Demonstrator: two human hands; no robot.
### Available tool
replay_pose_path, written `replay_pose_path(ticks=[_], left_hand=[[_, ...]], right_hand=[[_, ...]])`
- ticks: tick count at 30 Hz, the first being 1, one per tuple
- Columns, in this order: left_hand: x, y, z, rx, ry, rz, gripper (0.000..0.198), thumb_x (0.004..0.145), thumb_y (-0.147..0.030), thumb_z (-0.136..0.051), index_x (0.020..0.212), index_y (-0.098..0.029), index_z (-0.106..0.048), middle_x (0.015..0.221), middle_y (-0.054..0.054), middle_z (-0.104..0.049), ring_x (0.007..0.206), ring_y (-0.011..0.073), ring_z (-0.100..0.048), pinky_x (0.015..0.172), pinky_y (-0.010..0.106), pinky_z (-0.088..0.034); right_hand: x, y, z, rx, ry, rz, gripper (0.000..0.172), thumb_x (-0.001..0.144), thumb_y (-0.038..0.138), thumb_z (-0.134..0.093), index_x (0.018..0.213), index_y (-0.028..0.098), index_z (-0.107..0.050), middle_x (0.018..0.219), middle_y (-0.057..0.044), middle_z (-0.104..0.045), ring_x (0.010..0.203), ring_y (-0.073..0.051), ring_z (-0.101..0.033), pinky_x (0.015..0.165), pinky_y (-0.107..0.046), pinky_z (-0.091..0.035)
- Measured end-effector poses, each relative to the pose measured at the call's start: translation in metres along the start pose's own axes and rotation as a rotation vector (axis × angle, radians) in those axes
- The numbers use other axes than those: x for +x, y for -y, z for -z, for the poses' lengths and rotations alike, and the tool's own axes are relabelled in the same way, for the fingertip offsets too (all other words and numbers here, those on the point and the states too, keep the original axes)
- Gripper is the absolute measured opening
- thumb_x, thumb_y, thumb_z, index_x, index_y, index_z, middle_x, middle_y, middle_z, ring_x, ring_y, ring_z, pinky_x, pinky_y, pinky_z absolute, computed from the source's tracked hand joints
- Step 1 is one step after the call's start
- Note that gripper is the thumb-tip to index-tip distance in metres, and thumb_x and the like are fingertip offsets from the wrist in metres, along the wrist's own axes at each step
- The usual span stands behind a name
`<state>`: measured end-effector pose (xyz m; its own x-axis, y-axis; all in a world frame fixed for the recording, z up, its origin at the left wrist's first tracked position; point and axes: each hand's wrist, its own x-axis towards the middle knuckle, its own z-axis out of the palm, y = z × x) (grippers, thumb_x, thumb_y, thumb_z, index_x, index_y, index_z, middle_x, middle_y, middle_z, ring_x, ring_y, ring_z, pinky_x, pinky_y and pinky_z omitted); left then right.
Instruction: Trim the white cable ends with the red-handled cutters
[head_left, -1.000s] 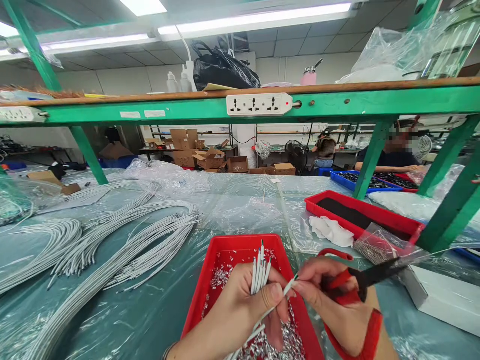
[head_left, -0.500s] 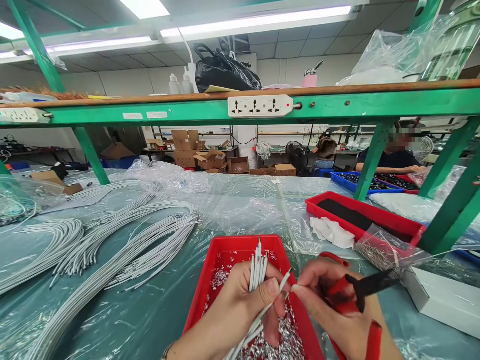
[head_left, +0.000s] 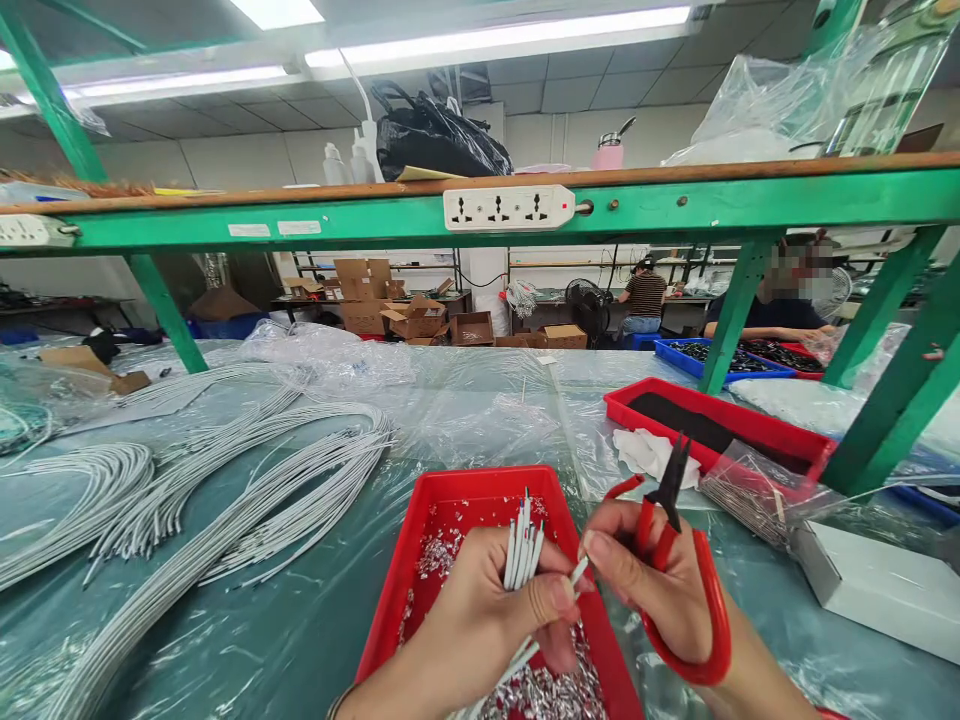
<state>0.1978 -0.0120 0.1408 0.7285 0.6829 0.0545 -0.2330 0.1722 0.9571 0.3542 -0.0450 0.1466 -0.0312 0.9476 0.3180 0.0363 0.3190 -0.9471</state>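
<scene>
My left hand (head_left: 480, 620) is closed round a small bundle of white cables (head_left: 521, 545), their ends sticking up above the fist. One cable end (head_left: 579, 570) is pinched between my left thumb and my right fingers. My right hand (head_left: 645, 590) also holds red-handled pliers (head_left: 667, 520), whose black jaws point upward. Both hands hover over a red tray (head_left: 450, 500) that holds silvery scraps.
Long bundles of white cables (head_left: 225, 480) lie on the plastic-covered table at left. A second red tray (head_left: 712, 425), a white cloth (head_left: 645, 450) and a white box (head_left: 885, 585) sit at right. A green shelf frame with a power strip (head_left: 508, 208) runs overhead. Other people work beyond.
The pliers in my right hand swung from pointing right to pointing up. My hands stayed over the red tray with the single cable end between them.
</scene>
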Motion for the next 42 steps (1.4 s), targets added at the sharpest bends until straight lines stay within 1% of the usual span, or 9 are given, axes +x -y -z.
replay_pose_path(ticks=[3, 5, 10, 15, 21, 31, 34, 38, 42], left_hand=[[0.000, -0.004, 0.000, 0.038, 0.068, 0.004, 0.032, 0.075, -0.037, -0.064, 0.069, -0.007, -0.058, 0.055, 0.002, -0.056, 0.045, 0.0050, -0.056, 0.047, 0.012, -0.039], [0.001, -0.003, 0.002, 0.006, 0.038, -0.042, 0.028, 0.077, -0.035, -0.063, 0.071, -0.008, -0.057, 0.056, 0.001, -0.057, 0.044, 0.0050, -0.056, 0.046, 0.012, -0.040], [0.006, 0.005, 0.006, 0.008, -0.121, -0.157, 0.020, 0.078, -0.029, -0.063, 0.077, -0.009, -0.059, 0.048, 0.000, -0.059, 0.044, 0.0039, -0.055, 0.049, 0.010, -0.044], [0.006, 0.005, 0.007, 0.049, -0.179, -0.177, 0.021, 0.074, -0.028, -0.067, 0.080, -0.008, -0.060, 0.048, 0.001, -0.059, 0.043, 0.0052, -0.055, 0.046, 0.011, -0.043], [0.006, 0.005, 0.005, 0.073, -0.209, -0.146, 0.019, 0.070, -0.023, -0.069, 0.077, -0.009, -0.059, 0.047, 0.001, -0.058, 0.043, 0.0048, -0.054, 0.046, 0.011, -0.040], [-0.001, -0.006, 0.002, 0.476, -0.259, -0.128, 0.025, 0.077, -0.037, -0.062, 0.078, -0.012, -0.063, 0.059, 0.001, -0.057, 0.052, 0.0054, -0.053, 0.051, 0.015, -0.039], [-0.003, -0.008, 0.006, 0.395, -0.203, -0.124, 0.025, 0.079, -0.036, -0.060, 0.086, -0.012, -0.064, 0.057, 0.002, -0.061, 0.053, 0.0048, -0.055, 0.054, 0.014, -0.042], [-0.001, -0.008, 0.011, 0.107, -0.088, -0.150, 0.022, 0.080, -0.031, -0.061, 0.076, -0.010, -0.060, 0.052, 0.001, -0.060, 0.048, 0.0038, -0.057, 0.052, 0.011, -0.044], [0.003, -0.007, 0.012, 0.007, -0.087, -0.124, 0.023, 0.079, -0.031, -0.062, 0.076, -0.009, -0.058, 0.056, 0.000, -0.059, 0.047, 0.0047, -0.058, 0.050, 0.011, -0.045]], right_hand=[[0.000, -0.003, -0.002, 0.269, 0.141, -0.079, 0.037, 0.080, 0.043, -0.058, 0.067, 0.009, -0.052, 0.051, 0.002, -0.044, 0.043, 0.002, -0.030, 0.043, -0.007, -0.026], [0.000, -0.005, -0.004, 0.285, 0.093, -0.071, 0.032, 0.081, 0.041, -0.058, 0.070, 0.011, -0.055, 0.054, 0.001, -0.049, 0.045, 0.002, -0.040, 0.046, -0.005, -0.032], [0.001, -0.013, -0.009, -0.224, -0.229, 0.309, 0.009, 0.077, 0.025, -0.063, 0.081, 0.019, -0.058, 0.060, 0.003, -0.055, 0.051, -0.002, -0.051, 0.047, -0.006, -0.041], [-0.001, -0.019, -0.010, -0.538, -0.319, 0.524, 0.002, 0.080, 0.019, -0.057, 0.079, 0.019, -0.056, 0.063, 0.002, -0.057, 0.054, -0.006, -0.056, 0.045, -0.012, -0.043], [0.000, -0.011, -0.010, -0.519, -0.299, 0.515, 0.005, 0.080, 0.017, -0.057, 0.075, 0.017, -0.056, 0.061, 0.001, -0.052, 0.054, -0.006, -0.053, 0.047, -0.015, -0.041], [-0.004, -0.004, 0.001, -0.579, -0.175, 0.407, 0.013, 0.080, 0.021, -0.057, 0.069, 0.014, -0.055, 0.059, 0.000, -0.049, 0.049, -0.005, -0.041, 0.043, -0.015, -0.035], [-0.003, -0.005, -0.002, -0.547, -0.194, 0.386, 0.016, 0.081, 0.024, -0.056, 0.068, 0.014, -0.056, 0.058, -0.001, -0.049, 0.048, -0.005, -0.042, 0.042, -0.015, -0.035], [-0.002, -0.007, -0.004, -0.518, -0.238, 0.436, 0.012, 0.080, 0.024, -0.057, 0.072, 0.015, -0.056, 0.057, 0.001, -0.050, 0.045, -0.005, -0.043, 0.039, -0.014, -0.035], [0.000, -0.005, -0.004, -0.580, -0.221, 0.441, 0.010, 0.081, 0.026, -0.057, 0.080, 0.016, -0.060, 0.061, 0.001, -0.057, 0.049, -0.005, -0.051, 0.042, -0.012, -0.041]])
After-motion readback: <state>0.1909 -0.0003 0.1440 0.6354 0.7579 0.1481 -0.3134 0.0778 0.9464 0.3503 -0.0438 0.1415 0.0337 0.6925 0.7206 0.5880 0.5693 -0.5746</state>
